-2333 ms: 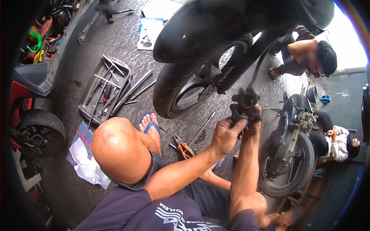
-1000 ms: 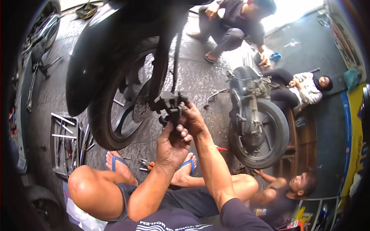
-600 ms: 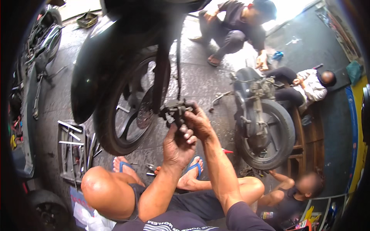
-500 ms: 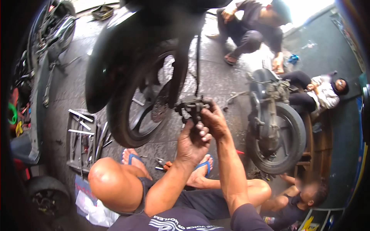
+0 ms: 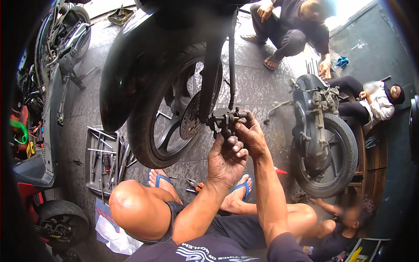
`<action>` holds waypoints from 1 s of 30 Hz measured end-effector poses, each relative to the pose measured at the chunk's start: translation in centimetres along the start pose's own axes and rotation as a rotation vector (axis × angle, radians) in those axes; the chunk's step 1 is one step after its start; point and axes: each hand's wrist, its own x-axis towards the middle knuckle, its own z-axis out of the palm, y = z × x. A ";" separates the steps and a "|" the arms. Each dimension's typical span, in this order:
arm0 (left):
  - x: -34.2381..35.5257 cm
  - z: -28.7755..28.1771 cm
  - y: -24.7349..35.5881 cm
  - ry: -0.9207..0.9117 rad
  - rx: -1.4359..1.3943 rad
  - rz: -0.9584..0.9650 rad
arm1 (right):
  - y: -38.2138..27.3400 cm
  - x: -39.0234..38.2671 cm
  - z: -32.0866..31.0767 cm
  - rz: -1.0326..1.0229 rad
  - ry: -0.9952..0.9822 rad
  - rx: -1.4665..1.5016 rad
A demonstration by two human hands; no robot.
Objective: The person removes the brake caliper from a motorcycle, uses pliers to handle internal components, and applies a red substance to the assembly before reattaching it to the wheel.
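A dark brake caliper (image 5: 221,118) hangs on its black hose (image 5: 232,65), beside the lower fork leg (image 5: 209,83) of a motorcycle. Both of my hands are closed on it. My left hand (image 5: 226,165) grips it from below, fingers curled and thumb pointing up against its underside. From the right, my right hand (image 5: 250,136) pinches its side between thumb and fingers. Just left of the caliper is the drilled brake disc (image 5: 190,120), inside the front wheel's black tyre (image 5: 144,135). The caliper is off the disc. My fingers hide part of it.
A tool tray (image 5: 89,168) with wrenches and screwdrivers lies left of my knee. Orange-handled pliers (image 5: 195,185) rest between my feet. At right stands an engine with a rear wheel (image 5: 335,174). One person (image 5: 292,41) squats beyond it; others sit at right and lower right.
The view has shifted slightly, so the scene sits a little farther right and looks sharper. Both hands keep hold of the caliper, with little change in their grip.
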 end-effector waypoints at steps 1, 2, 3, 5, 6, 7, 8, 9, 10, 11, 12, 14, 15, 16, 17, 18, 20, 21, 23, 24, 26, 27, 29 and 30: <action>0.0 0.0 -0.1 0.006 0.000 0.007 | 0.1 0.0 -0.1 -0.003 0.004 -0.011; 0.0 0.0 -0.1 0.011 0.001 0.014 | 0.1 0.1 -0.2 -0.006 0.008 -0.023; 0.0 0.1 -0.2 0.005 0.000 0.018 | 0.2 0.1 -0.3 -0.009 0.012 -0.035; 0.0 0.3 -0.4 -0.010 -0.008 0.020 | -0.1 0.0 0.1 0.014 0.022 -0.033; 0.1 0.4 -0.4 -0.013 -0.010 0.017 | -0.2 0.1 0.3 0.025 0.028 -0.032; 0.0 0.3 -0.4 -0.014 -0.011 0.017 | -0.1 0.1 0.2 0.037 0.049 -0.051; 0.1 0.3 -0.4 -0.015 -0.013 0.016 | -0.2 0.1 0.1 0.038 0.052 -0.058; 0.2 0.2 -0.5 -0.022 -0.012 0.010 | -0.3 0.0 0.0 0.039 0.054 -0.066; 0.3 0.0 -0.4 -0.027 -0.009 0.011 | -0.3 0.1 0.1 0.044 0.052 -0.070; 0.3 -0.1 -0.4 -0.032 -0.006 0.012 | -0.1 0.2 -0.1 0.040 0.044 -0.074; 0.3 -0.2 -0.4 -0.032 -0.006 0.018 | 0.2 0.4 -0.5 0.036 0.035 -0.079; 0.4 -0.1 -0.4 -0.036 -0.007 0.033 | 0.1 0.6 -0.2 0.040 0.034 -0.072; 0.5 -0.2 -0.3 -0.038 -0.009 0.028 | 0.0 0.6 0.0 0.049 0.044 -0.060; 0.7 -0.4 -0.3 -0.041 -0.013 0.020 | -0.2 0.4 0.1 0.056 0.056 -0.051; 0.8 -0.5 -0.3 -0.043 -0.017 0.012 | 0.0 0.4 -0.1 0.045 0.061 -0.032; 0.9 -0.6 -0.3 -0.046 -0.013 0.008 | -0.1 0.3 -0.1 0.056 0.067 -0.043; 0.8 -0.5 -0.3 -0.047 -0.006 0.003 | -0.4 0.0 -0.1 0.080 0.083 -0.063; 0.9 -0.3 -0.4 -0.025 0.006 0.003 | -0.4 0.1 -0.3 0.061 0.063 -0.083; 0.9 -0.3 -0.3 -0.005 0.051 -0.039 | -1.1 -0.1 0.1 0.092 0.074 -0.057; 0.9 -0.2 -0.2 0.005 0.074 -0.059 | -1.4 -0.2 0.3 0.108 0.079 -0.045; 0.9 0.0 -0.4 0.064 0.187 -0.077 | -1.4 -0.1 -0.1 0.119 0.041 0.044; 0.9 -0.5 -0.4 0.056 0.251 -0.092 | -1.3 -0.2 -0.1 0.118 0.005 0.129; 0.7 0.3 -1.1 0.173 0.403 -0.044 | -1.3 -0.2 -0.1 0.113 -0.057 0.199; 0.7 0.3 -1.4 0.165 0.489 0.005 | -1.4 -0.2 -0.1 0.112 -0.086 0.227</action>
